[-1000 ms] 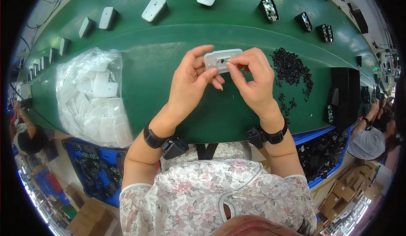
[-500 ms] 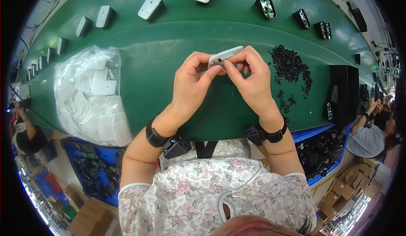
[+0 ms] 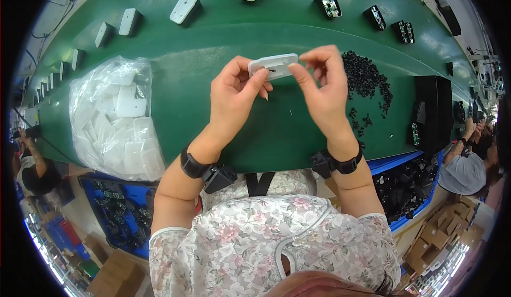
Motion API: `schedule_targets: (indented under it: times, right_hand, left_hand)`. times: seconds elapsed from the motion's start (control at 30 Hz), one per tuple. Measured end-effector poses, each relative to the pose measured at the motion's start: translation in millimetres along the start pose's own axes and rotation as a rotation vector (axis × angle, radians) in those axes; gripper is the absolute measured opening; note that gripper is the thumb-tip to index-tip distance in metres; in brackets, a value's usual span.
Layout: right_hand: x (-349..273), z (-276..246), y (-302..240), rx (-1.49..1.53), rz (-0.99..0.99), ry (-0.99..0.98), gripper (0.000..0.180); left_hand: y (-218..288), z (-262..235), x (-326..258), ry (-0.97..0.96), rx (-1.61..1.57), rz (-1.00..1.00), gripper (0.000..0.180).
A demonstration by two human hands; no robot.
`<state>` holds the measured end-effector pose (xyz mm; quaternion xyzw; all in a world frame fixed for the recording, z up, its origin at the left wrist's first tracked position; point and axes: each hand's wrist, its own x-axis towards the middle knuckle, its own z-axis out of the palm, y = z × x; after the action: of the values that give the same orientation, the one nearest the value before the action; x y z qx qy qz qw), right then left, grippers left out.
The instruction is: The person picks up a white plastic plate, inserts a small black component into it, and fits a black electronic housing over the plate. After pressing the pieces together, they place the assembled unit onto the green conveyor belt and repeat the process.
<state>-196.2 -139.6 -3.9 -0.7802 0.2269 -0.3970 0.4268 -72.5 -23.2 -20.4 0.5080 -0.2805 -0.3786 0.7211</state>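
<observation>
My left hand (image 3: 234, 92) and my right hand (image 3: 322, 87) together hold a small white plastic cover (image 3: 273, 65) above the green conveyor belt (image 3: 266, 132). The left thumb and fingers pinch its left end. The right thumb presses its right edge, fingers curled above it. A small dark part sits near the middle of the cover. A pile of small black parts (image 3: 367, 81) lies just right of my right hand.
A clear bag of white plastic covers (image 3: 120, 121) lies on the belt at left. White covers (image 3: 183, 8) and black modules (image 3: 327, 3) ride along the belt's far side. A black box (image 3: 431, 111) stands at right. Another person (image 3: 468, 164) sits beyond it.
The cover was tilted on edge half a second ago and now faces up again. Both hands have shifted slightly right and up with it.
</observation>
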Motion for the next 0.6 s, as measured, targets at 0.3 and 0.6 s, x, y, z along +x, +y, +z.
schedule_targets:
  times: [0.3,0.6]
  right_hand:
    - [3.7,-5.3,1.4,0.269,0.346,-0.312,0.020]
    - [5.9,-8.4,-1.0,0.102,0.349,-0.355,0.021]
  left_hand:
    - [2.4,1.4,-1.8,-0.059,0.059,-0.093,0.012]
    - [-4.8,-1.3,0.6,-0.094,0.111,-0.137,0.014]
